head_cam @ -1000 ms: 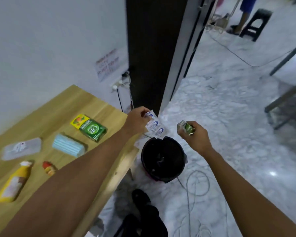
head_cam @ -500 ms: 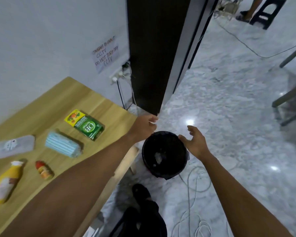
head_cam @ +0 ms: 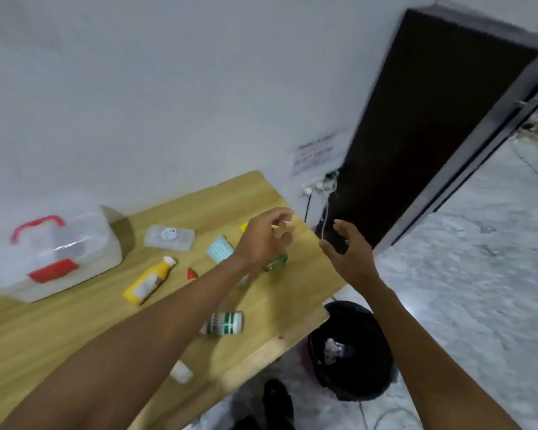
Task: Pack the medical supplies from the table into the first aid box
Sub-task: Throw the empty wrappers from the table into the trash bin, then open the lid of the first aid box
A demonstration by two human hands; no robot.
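While both hands hover empty above the right end of the light wooden table [head_cam: 84, 324], every supply lies below and to their left. The left hand [head_cam: 266, 240], fingers loosely curled on nothing, hangs directly over a green packet [head_cam: 275, 262], largely hidden beneath it; the right hand [head_cam: 348, 252], fingers spread wide, sits past the table's right edge. By this reading the left hand is nearer every item.

The translucent plastic first aid box with red handle and red latch [head_cam: 59, 252] stands at the far left, well apart from both hands; whether its lid is open cannot be told.

Count of loose items, one of each:
- pale blue face-mask pack [head_cam: 219, 249], just beside the left wrist
- clear flat pouch [head_cam: 169, 238]
- yellow white-capped bottle [head_cam: 148, 280], lying on its side, long axis diagonal, cap towards the hands
- small red-tipped item [head_cam: 192, 273]
- green-and-white canister [head_cam: 222, 322], on its side by the near edge
- small white object [head_cam: 180, 371], blurred

One black bin [head_cam: 351, 383] stands on the floor.
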